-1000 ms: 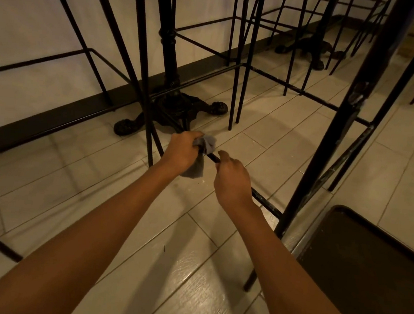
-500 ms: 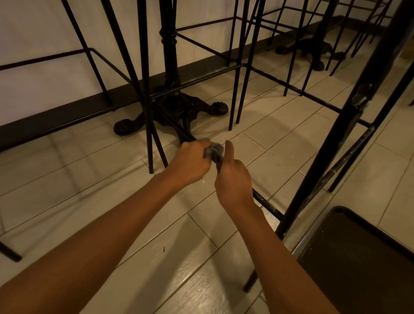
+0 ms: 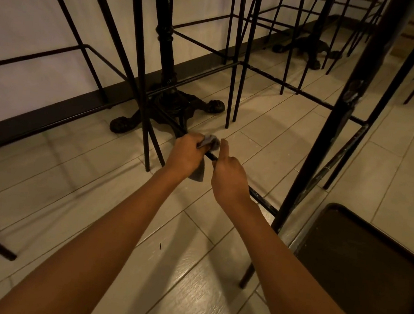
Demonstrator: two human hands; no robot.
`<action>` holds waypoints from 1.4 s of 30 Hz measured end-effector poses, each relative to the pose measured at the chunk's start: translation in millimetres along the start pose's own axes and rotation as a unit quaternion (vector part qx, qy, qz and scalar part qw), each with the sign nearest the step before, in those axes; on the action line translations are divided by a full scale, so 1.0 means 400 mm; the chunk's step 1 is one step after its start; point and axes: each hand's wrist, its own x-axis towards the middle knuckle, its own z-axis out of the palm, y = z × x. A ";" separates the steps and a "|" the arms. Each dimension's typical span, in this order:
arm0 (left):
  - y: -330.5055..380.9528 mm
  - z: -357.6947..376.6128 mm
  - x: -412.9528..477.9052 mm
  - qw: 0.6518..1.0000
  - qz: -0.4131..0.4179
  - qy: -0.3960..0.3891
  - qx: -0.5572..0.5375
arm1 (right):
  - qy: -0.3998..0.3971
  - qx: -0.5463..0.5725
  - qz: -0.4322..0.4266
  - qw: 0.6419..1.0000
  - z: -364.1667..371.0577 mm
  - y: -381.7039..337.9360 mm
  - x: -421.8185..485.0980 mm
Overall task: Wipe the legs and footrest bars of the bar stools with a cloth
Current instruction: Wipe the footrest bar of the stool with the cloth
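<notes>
Here we are low among the stools, looking down at both our arms stretched out over the tiled floor. Our left hand grips the cloth, fingers curled tight round it, and the grey wad is bunched on the bar, the low footrest rail that runs slantwise from the thick leg on the right towards the thin legs at centre. One loose corner of the cloth hangs down below the hand, beside the wrist.

Our right hand sits just beside the left, on the same bar and nearer to us. Its fingers are curled down round the rail, the thumb stuck up and pointing at the cloth, not quite touching it. A short bare stretch of bar shows between the two hands.

Behind the cloth stands the ornate black table base, its clawed feet spread on the tiles. At lower right we catch the corner of a dark seat. The pale wall runs along the back left.
</notes>
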 end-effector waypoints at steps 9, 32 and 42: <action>0.018 0.003 -0.027 0.998 0.021 -0.053 0.020 | -0.008 -0.038 0.039 0.998 -0.052 -0.005 -0.042; 0.024 0.049 -0.036 0.999 0.012 -0.021 0.027 | -0.011 -0.028 0.079 0.996 -0.046 0.028 -0.092; 0.041 0.070 -0.074 0.998 0.028 -0.061 0.020 | -0.049 -0.066 0.079 0.993 -0.070 0.027 -0.123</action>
